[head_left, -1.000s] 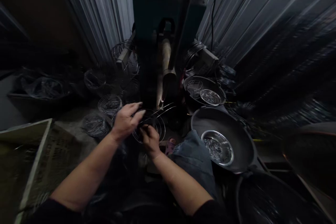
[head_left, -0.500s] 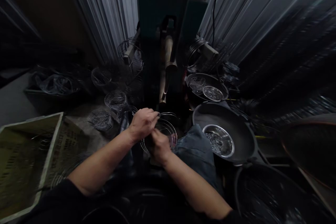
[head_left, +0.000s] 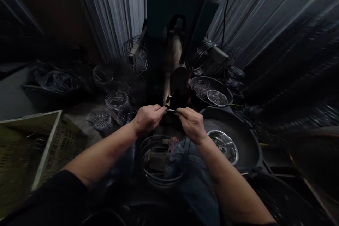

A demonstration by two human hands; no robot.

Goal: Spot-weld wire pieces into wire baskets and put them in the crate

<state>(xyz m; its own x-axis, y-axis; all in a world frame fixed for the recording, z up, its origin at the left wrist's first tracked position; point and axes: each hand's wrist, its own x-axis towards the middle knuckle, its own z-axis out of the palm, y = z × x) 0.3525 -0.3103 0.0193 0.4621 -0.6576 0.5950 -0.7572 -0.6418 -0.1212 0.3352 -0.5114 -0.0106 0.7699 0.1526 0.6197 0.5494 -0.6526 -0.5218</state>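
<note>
Between my hands a thin curved metal wire (head_left: 171,110) is held in front of the tip of a machine's lower cylindrical arm (head_left: 166,90). My left hand (head_left: 148,118) pinches its left part with thumb and fingers; my right hand (head_left: 192,123) pinches the right part. Whether the wire touches the arm I cannot tell. Below the hands, several round wire rings (head_left: 162,185) lie around my lap, over the blue-grey cloth (head_left: 194,169) on my leg. Most of the held wire's shape is hidden by the hands and the dark.
Ahead stands a dark green machine (head_left: 161,3) with a thick upper arm (head_left: 177,47). To the right are a dark pan (head_left: 249,141) holding a metal bowl (head_left: 222,144), and another pan (head_left: 229,91). Wire baskets (head_left: 116,99) and a yellowish crate (head_left: 21,155) stand left.
My hands have moved apart and up from close together over the rings to the machine's arm, the right hand going further right. The wire now spans between them; rings sit lower.
</note>
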